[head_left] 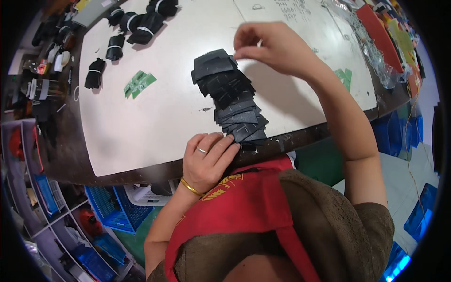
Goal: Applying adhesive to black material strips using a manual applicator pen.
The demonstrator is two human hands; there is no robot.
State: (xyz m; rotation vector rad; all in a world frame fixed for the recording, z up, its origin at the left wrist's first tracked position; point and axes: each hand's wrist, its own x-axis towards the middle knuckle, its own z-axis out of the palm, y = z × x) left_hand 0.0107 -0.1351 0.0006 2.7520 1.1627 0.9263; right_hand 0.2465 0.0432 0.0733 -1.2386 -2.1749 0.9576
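Note:
A long overlapping row of dark grey and black flat pieces [237, 110], which look like fabric or thin sheet, runs from the table's near edge toward its middle. My left hand [209, 157], with a ring and a gold bangle, lies at the near end of the row. Its fingers are stretched out, the tips touching the lowest pieces. Beside the far end hovers my right hand [275, 49], thumb and fingers closed in a pinch at the right edge of the top pieces. Whatever sits between those fingertips is too small to make out.
Several black rolled bundles with white bands [145, 28] lie at the far left of the white table board [155, 122]. Green slips [139, 83] lie nearer. Clear plastic bags and a red folder [378, 37] crowd the right edge. A blue crate [112, 207] stands below the table.

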